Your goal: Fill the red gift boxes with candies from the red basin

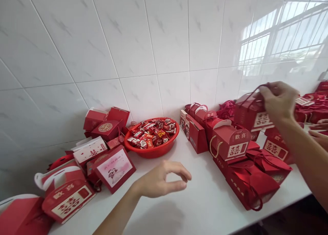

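My right hand (278, 98) pinches the cord handle of a red gift box (247, 113) with a white character label. The box hangs above the group of boxes on the right. Over the white table, my left hand (164, 178) hovers with thumb and fingers apart and nothing between them. Behind it stands a red plastic basin (151, 152) heaped with wrapped candies (153, 133). Below the held box sits another red gift box (232, 141) with a gold cord handle. A ribbon-tied red box (252, 183) lies nearer the table's front edge.
Several red boxes crowd the left side, among them a box with a pink picture (115, 168) and a handled box (69, 197). A white tiled wall (169, 37) closes off the back. Another person's hand (320, 136) shows at the right edge, near more red boxes.
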`<action>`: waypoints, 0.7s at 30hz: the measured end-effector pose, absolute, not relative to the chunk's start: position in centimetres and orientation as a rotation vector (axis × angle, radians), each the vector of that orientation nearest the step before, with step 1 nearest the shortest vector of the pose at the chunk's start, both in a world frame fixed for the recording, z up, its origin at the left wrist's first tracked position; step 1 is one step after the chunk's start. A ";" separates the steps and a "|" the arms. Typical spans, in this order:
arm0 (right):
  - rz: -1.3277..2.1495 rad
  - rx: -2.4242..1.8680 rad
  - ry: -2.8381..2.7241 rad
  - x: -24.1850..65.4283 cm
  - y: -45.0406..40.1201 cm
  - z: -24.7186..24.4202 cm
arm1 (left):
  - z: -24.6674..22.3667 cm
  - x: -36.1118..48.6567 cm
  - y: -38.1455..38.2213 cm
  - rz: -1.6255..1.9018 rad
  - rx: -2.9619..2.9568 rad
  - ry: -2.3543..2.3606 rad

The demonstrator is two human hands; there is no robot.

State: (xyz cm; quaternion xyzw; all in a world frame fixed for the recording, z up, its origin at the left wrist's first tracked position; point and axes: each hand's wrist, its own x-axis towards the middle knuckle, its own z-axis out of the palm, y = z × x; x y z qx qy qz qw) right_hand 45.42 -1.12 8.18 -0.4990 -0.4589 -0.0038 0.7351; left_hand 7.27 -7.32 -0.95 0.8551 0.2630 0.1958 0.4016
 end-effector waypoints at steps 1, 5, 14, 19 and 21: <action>0.043 -1.114 -0.998 45.3 0.2 8.2 | -1.4 7.9 -7.5 0.410 2.182 0.635; 0.258 -1.178 -1.011 45.0 5.6 7.1 | -2.8 9.2 -8.3 0.253 2.189 0.592; 0.466 -1.429 -1.143 44.5 10.6 2.5 | -1.8 7.0 -8.9 0.305 2.132 0.775; 0.232 -1.671 -1.330 45.1 9.1 3.7 | -1.7 5.5 -9.0 0.363 2.108 0.822; 0.071 -1.821 -1.449 44.9 8.0 4.9 | -1.8 4.8 -9.2 0.399 2.091 0.853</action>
